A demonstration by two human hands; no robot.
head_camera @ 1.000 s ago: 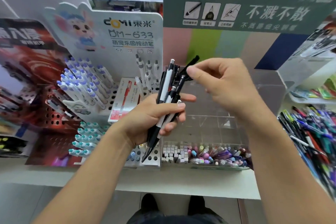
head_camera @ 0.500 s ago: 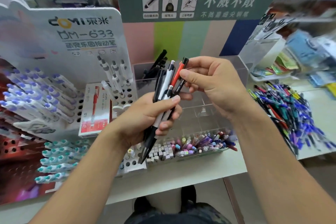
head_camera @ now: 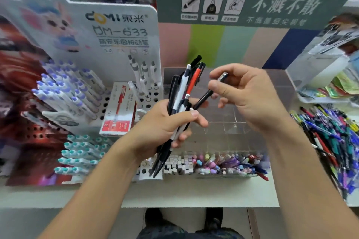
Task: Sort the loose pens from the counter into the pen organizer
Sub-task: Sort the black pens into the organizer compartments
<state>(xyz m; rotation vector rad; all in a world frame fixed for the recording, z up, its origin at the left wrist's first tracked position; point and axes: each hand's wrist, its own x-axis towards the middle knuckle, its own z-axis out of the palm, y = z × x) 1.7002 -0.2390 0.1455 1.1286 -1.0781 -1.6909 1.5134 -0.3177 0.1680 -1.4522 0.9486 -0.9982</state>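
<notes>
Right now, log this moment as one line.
left hand: grips pen bundle | right hand: pinches one black pen | organizer: behind hands

On the white display card at the left we read "DOMI" with the characters 東米 beside it — the "O" drawn in yellow — and below that the model number "DM-633". A further line of Chinese characters runs beneath the number, too blurred for us to give. On the green header sign at the top right we read "DS" followed by two characters, then the large white words 不溅不散 — the smaller line under them and the captions under its three pictograms are too soft to read. The red and white box carries print we cannot make out.
</notes>
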